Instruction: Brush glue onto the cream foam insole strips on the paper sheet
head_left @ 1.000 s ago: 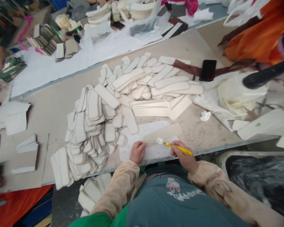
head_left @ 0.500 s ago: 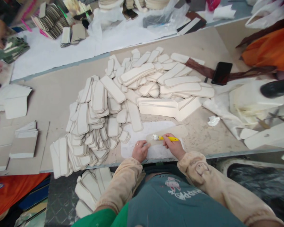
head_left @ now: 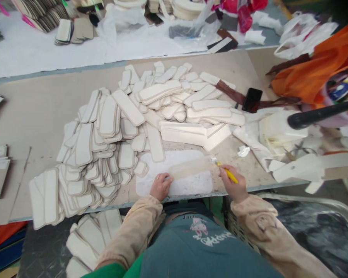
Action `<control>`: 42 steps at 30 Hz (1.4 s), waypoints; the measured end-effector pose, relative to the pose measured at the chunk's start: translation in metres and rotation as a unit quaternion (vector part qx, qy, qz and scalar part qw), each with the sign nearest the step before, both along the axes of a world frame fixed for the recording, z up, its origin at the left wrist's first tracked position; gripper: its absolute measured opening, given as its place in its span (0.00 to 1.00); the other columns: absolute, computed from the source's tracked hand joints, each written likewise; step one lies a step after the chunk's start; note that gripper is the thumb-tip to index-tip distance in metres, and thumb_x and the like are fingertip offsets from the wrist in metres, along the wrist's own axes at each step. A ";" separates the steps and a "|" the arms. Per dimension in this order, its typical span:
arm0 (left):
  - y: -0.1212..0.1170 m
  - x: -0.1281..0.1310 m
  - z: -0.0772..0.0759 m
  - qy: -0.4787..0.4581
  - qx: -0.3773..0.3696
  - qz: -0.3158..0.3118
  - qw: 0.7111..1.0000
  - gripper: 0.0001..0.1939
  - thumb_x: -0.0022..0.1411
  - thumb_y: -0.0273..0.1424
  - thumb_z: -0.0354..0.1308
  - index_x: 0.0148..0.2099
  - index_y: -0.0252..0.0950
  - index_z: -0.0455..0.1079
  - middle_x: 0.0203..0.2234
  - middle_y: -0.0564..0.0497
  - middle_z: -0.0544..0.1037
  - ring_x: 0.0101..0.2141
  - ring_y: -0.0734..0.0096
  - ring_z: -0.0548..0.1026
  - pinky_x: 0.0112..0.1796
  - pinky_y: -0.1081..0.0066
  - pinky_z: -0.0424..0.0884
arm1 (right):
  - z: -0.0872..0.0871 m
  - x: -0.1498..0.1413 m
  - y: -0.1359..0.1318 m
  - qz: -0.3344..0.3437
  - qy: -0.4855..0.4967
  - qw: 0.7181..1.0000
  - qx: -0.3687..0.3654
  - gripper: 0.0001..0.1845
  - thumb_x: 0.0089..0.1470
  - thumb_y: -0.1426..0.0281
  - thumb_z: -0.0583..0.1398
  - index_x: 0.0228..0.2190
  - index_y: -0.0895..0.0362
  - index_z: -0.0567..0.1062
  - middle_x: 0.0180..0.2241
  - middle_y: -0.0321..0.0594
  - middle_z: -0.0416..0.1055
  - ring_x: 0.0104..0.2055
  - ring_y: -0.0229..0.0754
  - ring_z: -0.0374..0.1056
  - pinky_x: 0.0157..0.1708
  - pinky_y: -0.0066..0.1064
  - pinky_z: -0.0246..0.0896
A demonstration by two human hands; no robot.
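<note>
My right hand (head_left: pixel 234 183) is closed around the yellow handle of a small paintbrush (head_left: pixel 228 173). White paste coats its bristles, which are at the right end of a thin beige strip (head_left: pixel 191 166). The strip lies flat on a white sheet (head_left: pixel 150 162) near the table's front edge. At the strip's left end, my left hand (head_left: pixel 161 186) has its fingers bent and pressed together, holding that end down. What its fingertips pinch is partly hidden. A blob of white paste (head_left: pixel 243 151) lies on the table to the right.
Large heaps of off-white rounded strips (head_left: pixel 104 119) cover the table's left and middle. Long folded white pieces (head_left: pixel 184 133) lie behind the sheet. To the right are a phone (head_left: pixel 252 100), a white container (head_left: pixel 281 125) and scissors (head_left: pixel 300 148). More strips (head_left: pixel 87 235) rest below the table edge.
My right hand has moved the brush rightward along the strip, from near its left part to its right end. My left hand stays at the left end. The view has shifted to the right.
</note>
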State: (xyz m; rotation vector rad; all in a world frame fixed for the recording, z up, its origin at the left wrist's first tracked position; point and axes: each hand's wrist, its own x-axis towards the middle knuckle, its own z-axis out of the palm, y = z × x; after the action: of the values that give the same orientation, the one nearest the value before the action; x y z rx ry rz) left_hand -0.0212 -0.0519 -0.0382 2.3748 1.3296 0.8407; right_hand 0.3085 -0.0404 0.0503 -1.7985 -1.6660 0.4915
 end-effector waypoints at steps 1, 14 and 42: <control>0.000 0.000 -0.001 -0.001 0.000 0.001 1.000 0.13 0.62 0.26 0.49 0.45 0.37 0.72 0.40 0.44 0.69 0.41 0.65 0.66 0.41 0.62 0.68 | 0.000 -0.005 -0.004 0.033 -0.063 0.997 0.021 0.15 0.59 0.61 0.53 0.40 0.58 0.71 0.34 0.43 0.75 0.34 0.41 0.71 0.36 0.30 0.64; -0.001 0.000 -0.003 -0.011 0.017 0.005 1.000 0.10 0.62 0.25 0.51 0.42 0.37 0.72 0.40 0.44 0.71 0.41 0.66 0.67 0.42 0.62 0.69 | 0.009 -0.111 -0.021 0.284 0.043 0.958 -0.017 0.11 0.59 0.67 0.54 0.38 0.57 0.74 0.34 0.42 0.75 0.37 0.40 0.71 0.39 0.29 0.64; -0.002 0.001 0.004 -0.015 -0.007 0.022 1.000 0.09 0.61 0.28 0.51 0.37 0.36 0.73 0.37 0.44 0.69 0.39 0.66 0.65 0.39 0.63 0.68 | 0.007 -0.039 0.004 0.016 0.087 0.990 -0.113 0.14 0.51 0.59 0.57 0.33 0.56 0.75 0.30 0.38 0.74 0.32 0.40 0.69 0.35 0.31 0.64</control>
State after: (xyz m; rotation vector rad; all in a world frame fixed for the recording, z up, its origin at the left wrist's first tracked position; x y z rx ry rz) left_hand -0.0199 -0.0535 -0.0338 2.3218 1.3768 0.8723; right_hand 0.2693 -0.0368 0.0575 -1.8313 -1.5718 0.8562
